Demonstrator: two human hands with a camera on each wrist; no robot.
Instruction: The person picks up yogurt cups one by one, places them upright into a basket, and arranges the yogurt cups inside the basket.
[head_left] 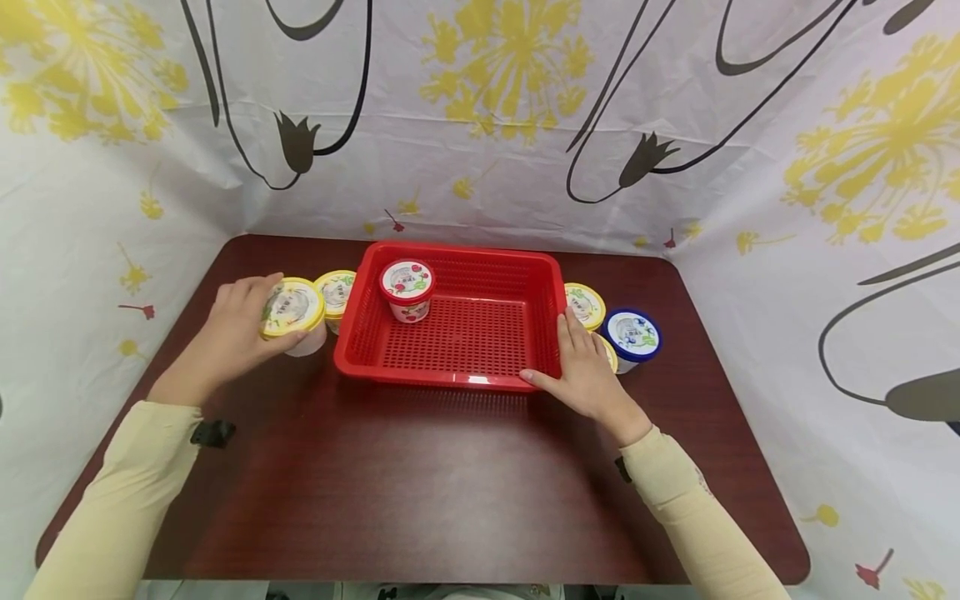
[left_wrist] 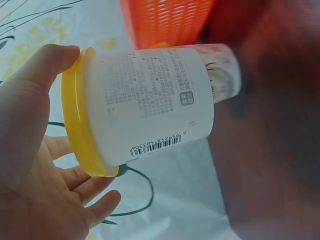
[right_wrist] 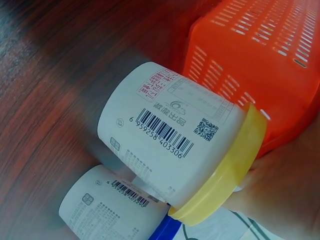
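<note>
My left hand (head_left: 234, 333) grips a white paper tub with a yellow lid (head_left: 292, 308) by its lid, thumb on one side and fingers on the other. The left wrist view shows the printed side and barcode of this tub (left_wrist: 150, 95). Another yellow-lidded tub (head_left: 337, 289) stands just beyond it, against the basket's left side. My right hand (head_left: 592, 375) rests at the front right corner of the red basket (head_left: 450, 377), thumb over the rim, fingers extended along the side. A yellow-lidded tub (right_wrist: 170, 135) stands right by those fingers, partly hidden in the head view.
Inside the basket, at the back left, sits a red-lidded tub (head_left: 407, 287). To the basket's right are another yellow-lidded tub (head_left: 585, 306) and a blue-lidded one (head_left: 632, 335). The dark wooden table (head_left: 450, 492) meets patterned white cloth (head_left: 480, 192) behind and at both sides.
</note>
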